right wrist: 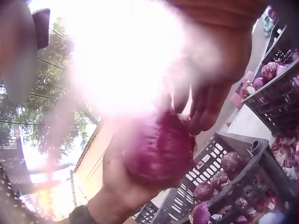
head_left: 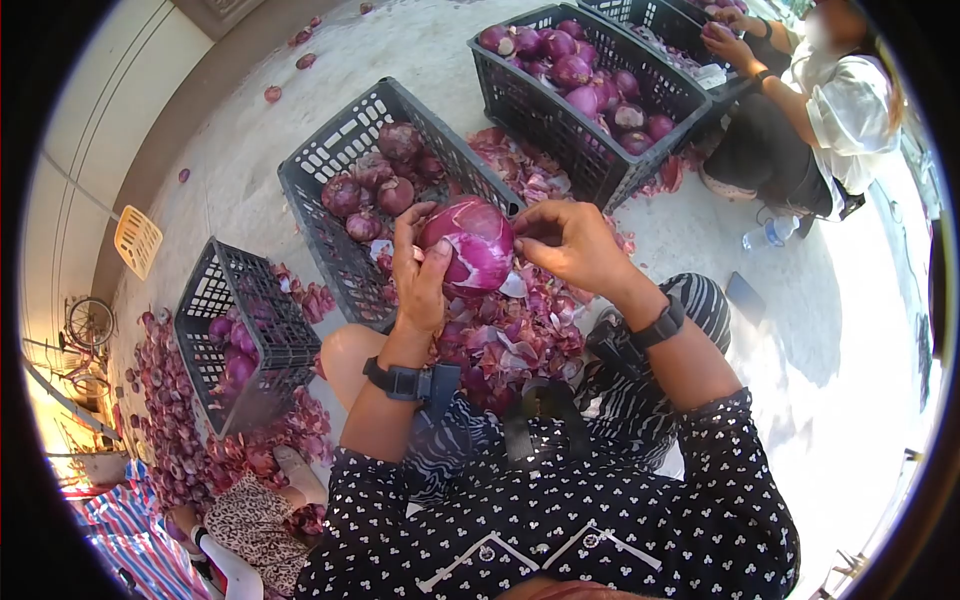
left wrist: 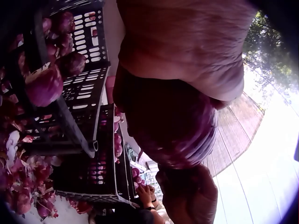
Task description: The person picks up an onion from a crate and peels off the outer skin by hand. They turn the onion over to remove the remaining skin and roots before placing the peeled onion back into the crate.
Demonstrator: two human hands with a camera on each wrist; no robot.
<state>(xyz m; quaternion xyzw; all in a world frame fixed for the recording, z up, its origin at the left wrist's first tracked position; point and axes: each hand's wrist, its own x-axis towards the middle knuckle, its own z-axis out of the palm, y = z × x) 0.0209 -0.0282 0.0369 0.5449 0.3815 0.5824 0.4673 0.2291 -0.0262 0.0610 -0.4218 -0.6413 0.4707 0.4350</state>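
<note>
A large red onion, partly peeled to glossy purple with a pale torn patch, is held up over the crates and skins. My left hand grips it from the left, thumb across its near side. At the onion's right end, my right hand has its fingers bent and pinches at the skin. In the right wrist view the onion sits between both hands, with glare over part of the right hand. The left wrist view shows the onion in shadow under the left palm.
Just ahead is a black crate with unpeeled onions; another crate beyond holds shiny purple ones. A smaller crate stands left. Loose skins pile below my hands. Another person sits at upper right beside a water bottle.
</note>
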